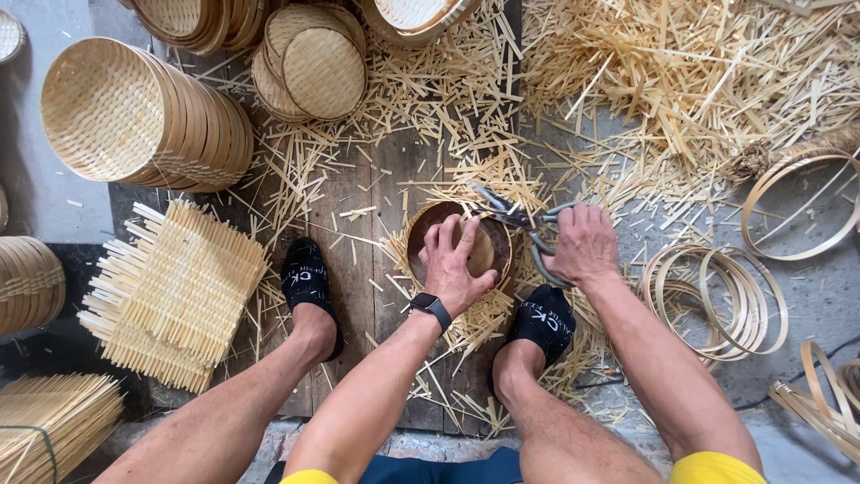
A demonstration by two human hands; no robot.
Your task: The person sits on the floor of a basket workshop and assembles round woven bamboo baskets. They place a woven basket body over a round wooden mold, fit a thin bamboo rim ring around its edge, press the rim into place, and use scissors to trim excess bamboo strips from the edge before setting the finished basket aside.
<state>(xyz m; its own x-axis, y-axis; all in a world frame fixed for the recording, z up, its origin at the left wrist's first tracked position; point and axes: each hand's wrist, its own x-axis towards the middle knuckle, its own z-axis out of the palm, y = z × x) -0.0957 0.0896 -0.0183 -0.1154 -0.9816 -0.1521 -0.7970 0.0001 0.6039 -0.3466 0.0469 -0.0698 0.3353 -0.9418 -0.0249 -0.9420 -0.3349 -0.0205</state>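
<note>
Workshop floor, grey concrete with dark wooden boards [358, 206] lying in the middle.

Daylight is falling evenly, soft shadows only. Cut bamboo strips [681, 72] are littering the floor up and right of the boards, thickest there, thinning out across the planks. Left of the boards a stack of round woven baskets [143, 112] is lying on its side; below it a pile of square woven mats [170, 291] is sitting. More flat round woven lids [309, 63] are resting at the boards' top edge. Right of the boards, loose bamboo hoops [717, 300] are lying on bare concrete [820, 296]. A bundle of strips [49, 426] is showing at far lower left.
</note>
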